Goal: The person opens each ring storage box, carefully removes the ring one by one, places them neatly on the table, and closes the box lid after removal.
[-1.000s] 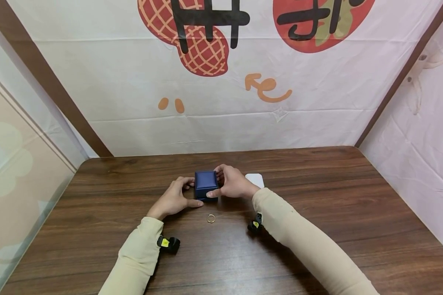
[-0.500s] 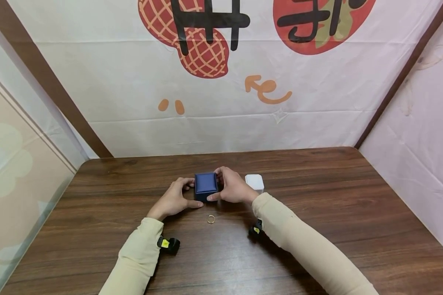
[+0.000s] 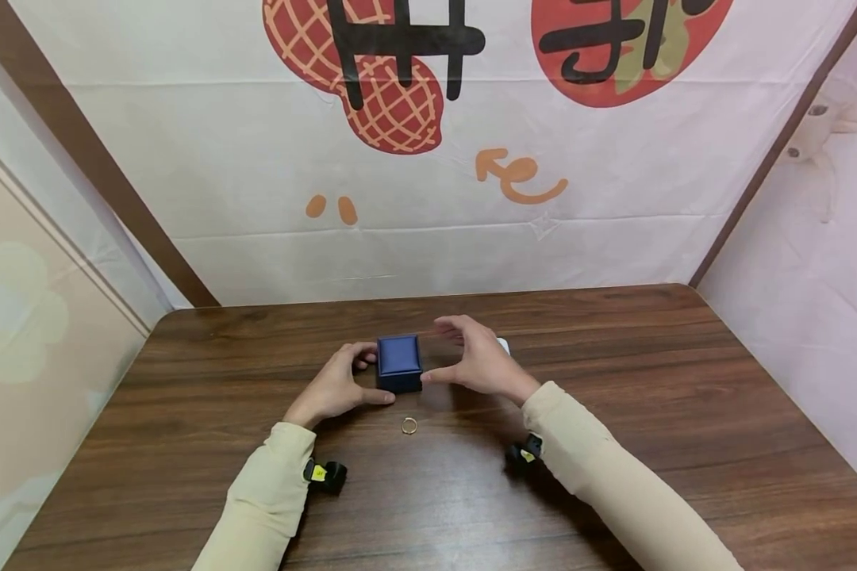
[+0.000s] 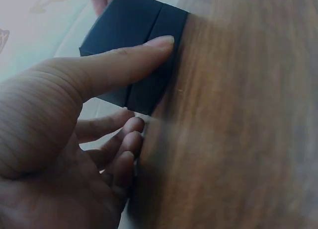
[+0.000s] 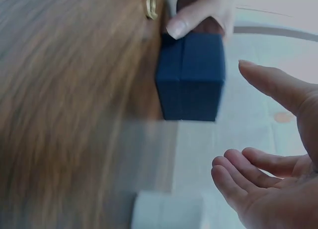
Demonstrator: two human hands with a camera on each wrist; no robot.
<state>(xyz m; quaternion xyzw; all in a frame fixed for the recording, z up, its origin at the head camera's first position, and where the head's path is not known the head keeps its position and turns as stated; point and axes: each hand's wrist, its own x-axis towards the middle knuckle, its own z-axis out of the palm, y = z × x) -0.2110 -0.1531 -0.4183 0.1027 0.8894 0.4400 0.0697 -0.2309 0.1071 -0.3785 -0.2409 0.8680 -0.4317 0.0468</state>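
Note:
A small blue ring box (image 3: 399, 358), its lid closed, stands on the wooden table. My left hand (image 3: 333, 384) holds it from the left, thumb along the front face and curled fingers at the left side. In the left wrist view the thumb lies across the dark box (image 4: 144, 28). My right hand (image 3: 480, 358) is to the right of the box, fingers spread and holding nothing; a gap shows between this hand (image 5: 278, 164) and the box in the right wrist view. A gold ring (image 3: 409, 426) lies in front of the box.
A white box (image 3: 503, 346) stands behind my right hand, mostly hidden by it in the head view. The brown wooden table (image 3: 650, 396) ends at a white printed curtain (image 3: 436, 262) along the back.
My right hand has let go of the ring box and moved off to the right, its fingers spreading. The left hand, box and ring stay in place.

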